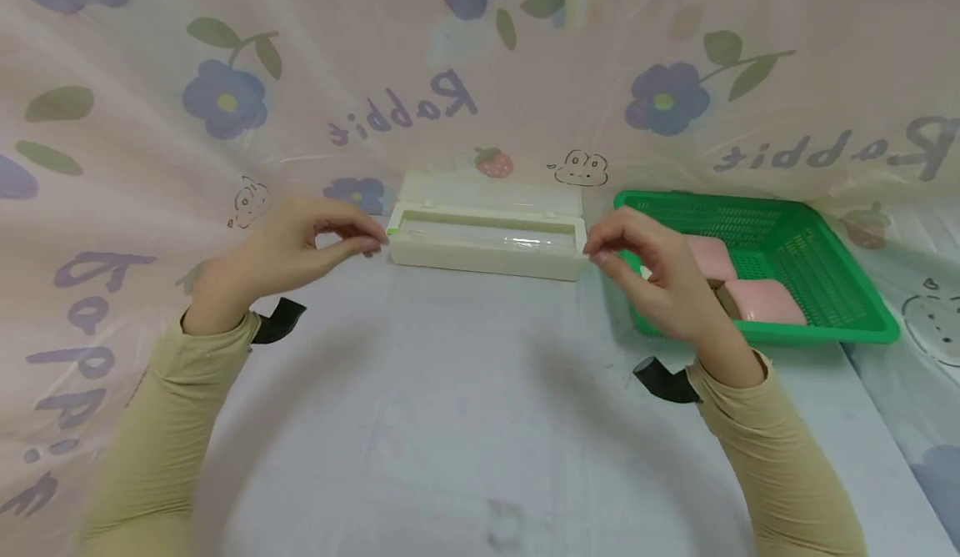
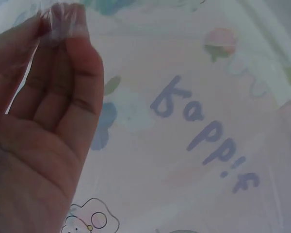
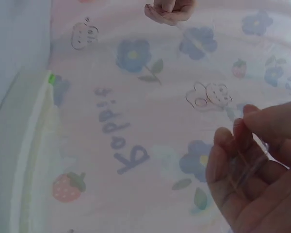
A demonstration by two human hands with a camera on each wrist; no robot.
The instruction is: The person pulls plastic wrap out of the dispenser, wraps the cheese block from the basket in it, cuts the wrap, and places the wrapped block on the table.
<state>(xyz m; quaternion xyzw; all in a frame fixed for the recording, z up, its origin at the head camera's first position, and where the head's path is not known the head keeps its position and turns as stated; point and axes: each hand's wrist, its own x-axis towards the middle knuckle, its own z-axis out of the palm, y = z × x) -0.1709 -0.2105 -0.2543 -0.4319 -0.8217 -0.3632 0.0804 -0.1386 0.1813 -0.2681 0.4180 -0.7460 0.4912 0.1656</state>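
Note:
A long white cling film dispenser (image 1: 483, 258) stands at the back with its lid (image 1: 491, 194) raised. Inside lies a roll of film (image 1: 480, 233), shiny on top. At the dispenser's left end, my left hand (image 1: 288, 244) pinches clear cling film (image 2: 63, 22) between thumb and fingertips; the film wrinkles over them. My right hand (image 1: 660, 278) is by the right end, thumb and fingertips pinching the film's other side. In the right wrist view, faint glints of film cross its fingers (image 3: 223, 160). The sheet itself is nearly invisible in the head view.
A green plastic basket (image 1: 847, 273) stands right of the dispenser, partly behind the right hand. Pink-topped blocks (image 1: 765, 301) lie in it. Behind hangs a printed curtain (image 1: 525, 65) with flowers and rabbits. A white cover (image 1: 465, 390) lies over the table.

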